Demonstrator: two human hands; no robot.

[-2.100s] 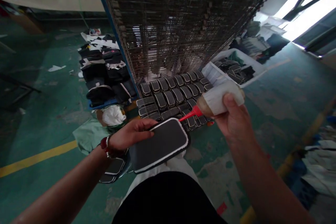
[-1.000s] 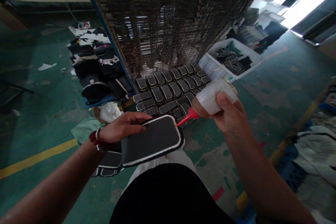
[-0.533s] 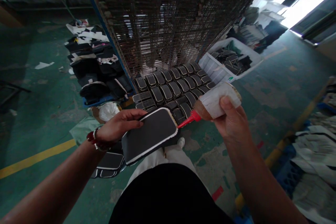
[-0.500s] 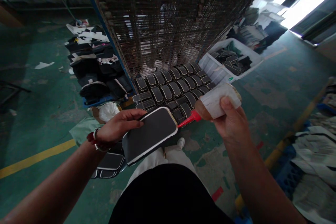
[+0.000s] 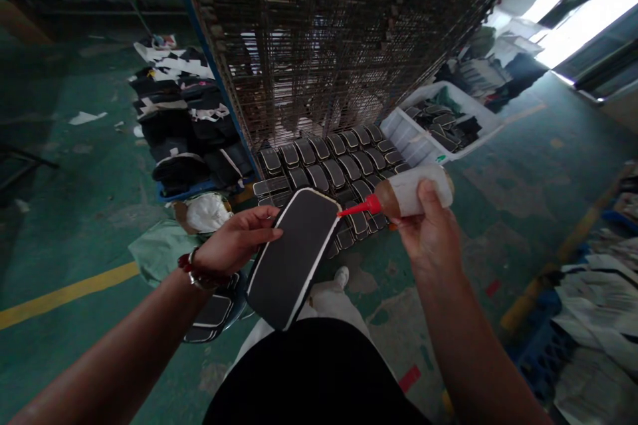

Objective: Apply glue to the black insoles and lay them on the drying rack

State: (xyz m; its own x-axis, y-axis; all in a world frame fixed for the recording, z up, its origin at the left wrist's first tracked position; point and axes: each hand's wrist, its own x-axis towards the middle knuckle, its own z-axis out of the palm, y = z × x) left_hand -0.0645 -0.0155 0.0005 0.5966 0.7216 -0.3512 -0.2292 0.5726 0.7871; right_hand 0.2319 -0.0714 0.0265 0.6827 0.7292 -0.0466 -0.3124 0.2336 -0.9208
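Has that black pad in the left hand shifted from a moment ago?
Yes. The black pad has turned in the left hand, its far end swung toward the wire rack.

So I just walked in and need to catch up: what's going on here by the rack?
A person's left hand holds a black panel with a white edge, tilted. The right hand grips a squeeze bottle, its red nozzle tip at the panel's upper right edge. Rows of similar panels lie on the floor at the foot of the wire rack, next to a white bin holding more pieces.
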